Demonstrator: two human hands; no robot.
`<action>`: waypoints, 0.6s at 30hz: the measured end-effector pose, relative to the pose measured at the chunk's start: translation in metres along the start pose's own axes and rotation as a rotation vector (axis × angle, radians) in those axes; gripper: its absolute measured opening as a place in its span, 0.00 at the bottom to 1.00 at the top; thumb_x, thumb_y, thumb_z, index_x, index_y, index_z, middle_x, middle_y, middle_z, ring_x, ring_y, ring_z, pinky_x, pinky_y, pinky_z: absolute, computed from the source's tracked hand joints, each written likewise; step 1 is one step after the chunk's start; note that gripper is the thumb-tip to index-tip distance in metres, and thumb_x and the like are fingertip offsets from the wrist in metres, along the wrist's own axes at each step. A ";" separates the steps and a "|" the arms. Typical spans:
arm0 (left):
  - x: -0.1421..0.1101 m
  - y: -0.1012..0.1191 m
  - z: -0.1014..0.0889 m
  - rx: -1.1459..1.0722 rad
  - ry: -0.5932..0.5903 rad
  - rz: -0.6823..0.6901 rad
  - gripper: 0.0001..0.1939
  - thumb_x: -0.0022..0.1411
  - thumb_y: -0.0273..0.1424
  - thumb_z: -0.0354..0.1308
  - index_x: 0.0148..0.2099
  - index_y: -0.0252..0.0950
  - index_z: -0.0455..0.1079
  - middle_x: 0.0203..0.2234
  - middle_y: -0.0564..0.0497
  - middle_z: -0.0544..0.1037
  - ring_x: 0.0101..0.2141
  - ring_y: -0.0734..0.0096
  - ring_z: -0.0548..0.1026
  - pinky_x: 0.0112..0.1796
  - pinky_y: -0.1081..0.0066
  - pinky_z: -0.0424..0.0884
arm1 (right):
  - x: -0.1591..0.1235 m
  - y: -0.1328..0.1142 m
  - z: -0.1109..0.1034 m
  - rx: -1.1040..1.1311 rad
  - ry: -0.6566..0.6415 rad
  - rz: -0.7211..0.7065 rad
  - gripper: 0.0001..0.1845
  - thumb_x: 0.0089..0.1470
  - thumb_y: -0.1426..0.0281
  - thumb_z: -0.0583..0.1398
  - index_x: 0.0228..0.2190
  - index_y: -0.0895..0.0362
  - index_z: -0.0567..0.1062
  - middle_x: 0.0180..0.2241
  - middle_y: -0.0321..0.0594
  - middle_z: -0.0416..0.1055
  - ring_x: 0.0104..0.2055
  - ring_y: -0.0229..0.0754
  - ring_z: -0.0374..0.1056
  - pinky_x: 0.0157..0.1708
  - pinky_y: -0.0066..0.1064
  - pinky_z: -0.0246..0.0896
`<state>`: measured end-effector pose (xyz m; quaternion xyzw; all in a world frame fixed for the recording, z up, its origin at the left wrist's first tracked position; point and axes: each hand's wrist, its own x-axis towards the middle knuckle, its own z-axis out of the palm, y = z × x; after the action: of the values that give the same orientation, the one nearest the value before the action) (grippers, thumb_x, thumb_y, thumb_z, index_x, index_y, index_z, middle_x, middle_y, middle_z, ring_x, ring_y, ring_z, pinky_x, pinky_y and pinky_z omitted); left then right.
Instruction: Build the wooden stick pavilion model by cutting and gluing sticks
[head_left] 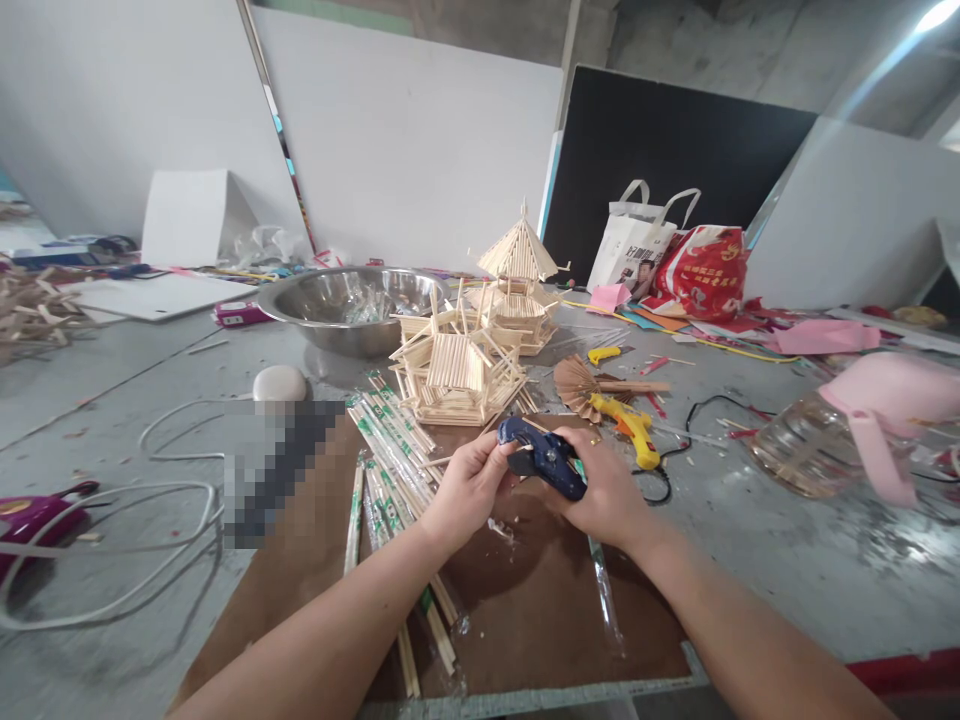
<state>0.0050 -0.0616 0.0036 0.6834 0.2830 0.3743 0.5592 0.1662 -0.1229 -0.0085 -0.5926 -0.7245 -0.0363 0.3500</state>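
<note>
My right hand (604, 485) is wrapped round a dark blue hand cutter (551, 462), held above the brown board (525, 620). My left hand (472, 485) is closed at the cutter's left end, thumb and fingers pinched together. A thin wooden chopstick (436, 462) pokes out to the left of those fingers; the rest of it is hidden by the hand and tool. Several chopsticks in clear and green wrappers (390, 490) lie under and beside my left forearm. A loose clear wrapper (606, 600) lies below my right hand.
Just beyond my hands stand a chopstick model building (457, 365) and a roofed tower (521, 250). A steel bowl (352, 335) is at their left. A yellow glue gun (630, 425), paper fan (577, 385), yellow cutter knife (604, 354) and pink-lidded jug (810, 440) are at right.
</note>
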 end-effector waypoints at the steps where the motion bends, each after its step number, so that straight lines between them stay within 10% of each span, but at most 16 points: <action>1: 0.000 0.000 0.000 0.002 -0.002 0.004 0.19 0.55 0.43 0.45 0.21 0.33 0.57 0.12 0.58 0.60 0.15 0.83 0.56 0.19 0.79 0.53 | -0.001 0.000 0.000 -0.011 0.000 0.010 0.26 0.37 0.69 0.58 0.42 0.57 0.60 0.36 0.45 0.66 0.39 0.46 0.63 0.38 0.37 0.57; 18: 0.000 0.001 0.002 0.104 0.009 0.035 0.19 0.56 0.43 0.43 0.21 0.34 0.56 0.14 0.58 0.59 0.17 0.82 0.57 0.20 0.78 0.54 | -0.005 0.001 0.011 -0.033 0.021 0.095 0.21 0.40 0.70 0.57 0.39 0.58 0.64 0.34 0.44 0.69 0.37 0.46 0.65 0.36 0.36 0.59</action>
<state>0.0061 -0.0632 0.0047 0.7147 0.2926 0.3720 0.5150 0.1621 -0.1221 -0.0194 -0.6316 -0.6912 -0.0379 0.3492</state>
